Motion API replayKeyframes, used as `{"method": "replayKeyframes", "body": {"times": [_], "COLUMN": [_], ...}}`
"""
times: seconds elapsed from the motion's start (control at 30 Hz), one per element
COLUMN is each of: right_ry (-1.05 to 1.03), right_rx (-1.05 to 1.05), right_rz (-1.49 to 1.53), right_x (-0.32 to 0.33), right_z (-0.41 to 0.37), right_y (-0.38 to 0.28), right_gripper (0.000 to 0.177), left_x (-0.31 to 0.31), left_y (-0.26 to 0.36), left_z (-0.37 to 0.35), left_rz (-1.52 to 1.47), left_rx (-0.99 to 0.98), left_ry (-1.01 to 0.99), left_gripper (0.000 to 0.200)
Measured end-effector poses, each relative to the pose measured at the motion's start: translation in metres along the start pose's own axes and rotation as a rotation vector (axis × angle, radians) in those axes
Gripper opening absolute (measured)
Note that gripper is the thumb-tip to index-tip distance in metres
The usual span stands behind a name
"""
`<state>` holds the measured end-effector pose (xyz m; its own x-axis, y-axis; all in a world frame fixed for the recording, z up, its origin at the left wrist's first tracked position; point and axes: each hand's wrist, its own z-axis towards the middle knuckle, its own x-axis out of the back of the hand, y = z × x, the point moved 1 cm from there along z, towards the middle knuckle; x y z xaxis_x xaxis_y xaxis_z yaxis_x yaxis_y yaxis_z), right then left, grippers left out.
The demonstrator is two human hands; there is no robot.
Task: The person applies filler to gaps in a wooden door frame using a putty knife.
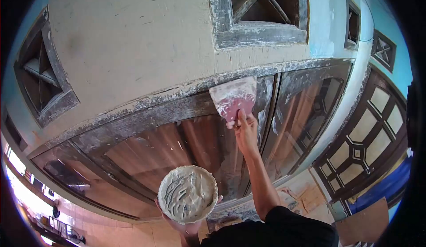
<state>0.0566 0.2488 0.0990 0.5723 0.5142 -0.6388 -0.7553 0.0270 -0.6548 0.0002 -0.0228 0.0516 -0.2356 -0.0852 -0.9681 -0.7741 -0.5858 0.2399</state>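
My right hand grips a red putty scraper, its broad blade smeared with whitish paste. The blade overlaps the top rail of the worn wooden window frame. Lower down, my left hand supports a round tub from beneath, its fingers curled around the sides. Grey-white putty with ridged swipe marks fills the tub. Most of the left palm is hidden under it.
Above the frame rises a beige wall with a wooden vent opening. Glass panes with curtains lie behind my hands. A dark panelled door stands at the right, near a brown board.
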Motion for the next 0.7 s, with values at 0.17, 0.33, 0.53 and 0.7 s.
{"method": "replayKeyframes", "body": {"times": [0.17, 0.33, 0.53, 0.7], "right_ry": [0.022, -0.042, 0.034, 0.065], "right_rx": [0.091, 0.060, 0.099, 0.048], "right_rz": [-0.015, 0.014, 0.013, -0.011], "right_x": [0.018, 0.021, 0.039, 0.040], "right_z": [0.026, 0.005, 0.041, 0.008], "right_y": [-0.002, -0.010, -0.031, -0.032], "right_gripper": [0.025, 0.025, 0.026, 0.021], "left_x": [-0.006, -0.017, -0.010, -0.018], "left_y": [-0.005, -0.009, -0.016, -0.019], "left_z": [-0.002, -0.001, 0.002, 0.004], "left_rz": [0.028, 0.013, 0.107, 0.026], "left_rx": [0.058, 0.049, 0.000, 0.059], "left_ry": [-0.026, 0.023, -0.094, -0.097], "left_gripper": [0.060, 0.058, 0.063, 0.061]}}
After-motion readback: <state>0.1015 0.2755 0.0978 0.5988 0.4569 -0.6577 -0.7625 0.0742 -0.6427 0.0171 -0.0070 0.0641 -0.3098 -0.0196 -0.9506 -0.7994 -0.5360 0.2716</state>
